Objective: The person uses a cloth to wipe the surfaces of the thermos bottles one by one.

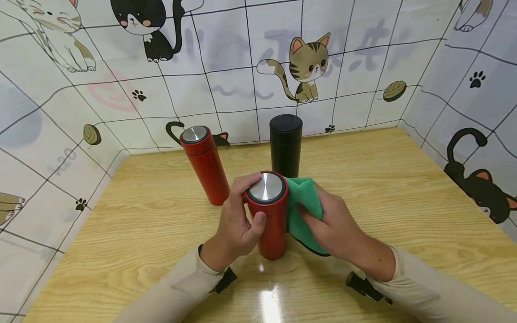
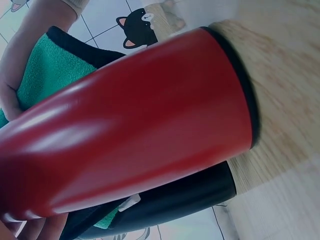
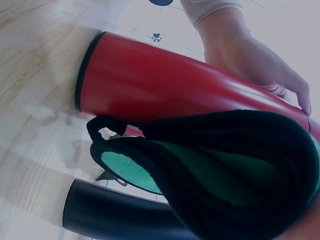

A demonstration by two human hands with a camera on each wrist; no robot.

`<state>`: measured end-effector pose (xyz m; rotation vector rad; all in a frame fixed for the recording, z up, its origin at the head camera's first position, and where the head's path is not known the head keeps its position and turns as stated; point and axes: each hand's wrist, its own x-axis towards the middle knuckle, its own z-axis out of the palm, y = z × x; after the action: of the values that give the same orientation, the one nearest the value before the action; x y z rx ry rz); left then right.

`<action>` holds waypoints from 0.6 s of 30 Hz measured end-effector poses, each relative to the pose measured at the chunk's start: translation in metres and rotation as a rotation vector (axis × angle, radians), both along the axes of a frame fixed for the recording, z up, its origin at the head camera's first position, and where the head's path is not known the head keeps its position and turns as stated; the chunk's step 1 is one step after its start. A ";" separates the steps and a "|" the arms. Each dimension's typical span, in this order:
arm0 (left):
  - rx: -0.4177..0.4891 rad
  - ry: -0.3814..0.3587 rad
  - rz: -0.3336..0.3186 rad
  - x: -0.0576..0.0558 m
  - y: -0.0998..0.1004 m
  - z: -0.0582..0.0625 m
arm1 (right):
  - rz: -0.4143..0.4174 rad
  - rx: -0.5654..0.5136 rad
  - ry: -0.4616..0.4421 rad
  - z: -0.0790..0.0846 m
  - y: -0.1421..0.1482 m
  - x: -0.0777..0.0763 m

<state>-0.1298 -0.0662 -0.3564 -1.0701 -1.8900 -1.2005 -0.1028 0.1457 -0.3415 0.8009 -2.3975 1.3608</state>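
Note:
A red thermos flask (image 1: 273,233) with a brushed silver lid stands in front of me on the wooden table. My left hand (image 1: 238,220) grips its upper part, thumb on the near side just below the lid. In my right hand (image 1: 337,224) is a folded green cloth (image 1: 304,202) with black edging, held against the flask's right side. The right wrist view shows the cloth (image 3: 235,175) bunched in folds beside the red flask (image 3: 175,82), with a black loop at one corner. Some fingers of both hands are hidden behind the flask and cloth.
Behind on the left stands a second red flask (image 1: 206,168) with a silver lid. A black flask (image 1: 286,143) stands directly behind the held one, partly covered by it. The wooden table (image 1: 396,188) meets cat-printed white sheeting (image 1: 226,89) at the back and sides.

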 end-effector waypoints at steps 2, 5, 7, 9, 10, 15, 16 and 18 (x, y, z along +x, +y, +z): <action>-0.003 -0.005 0.007 0.000 0.000 0.000 | 0.008 -0.006 0.006 0.001 0.000 0.000; -0.002 -0.012 0.010 0.000 0.001 -0.001 | 0.010 0.002 0.017 0.001 0.000 -0.001; 0.001 -0.018 0.016 0.000 0.000 -0.001 | -0.001 0.002 0.023 0.001 0.000 -0.001; 0.007 -0.022 0.018 0.000 0.000 -0.001 | -0.017 0.001 0.032 0.001 0.000 -0.001; 0.009 -0.024 0.020 0.000 0.000 0.000 | -0.021 0.000 0.031 0.001 0.000 -0.001; 0.008 -0.028 0.030 0.001 -0.001 0.002 | 0.017 0.008 -0.031 0.001 0.001 -0.002; 0.011 -0.027 0.029 0.001 0.000 0.002 | 0.026 0.018 -0.048 0.001 0.002 -0.003; 0.016 -0.030 0.031 0.002 0.000 0.003 | 0.032 0.028 -0.068 0.001 0.002 -0.003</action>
<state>-0.1282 -0.0666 -0.3538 -1.0159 -1.9095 -1.2184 -0.1059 0.1478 -0.3407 0.8162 -2.4710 1.3914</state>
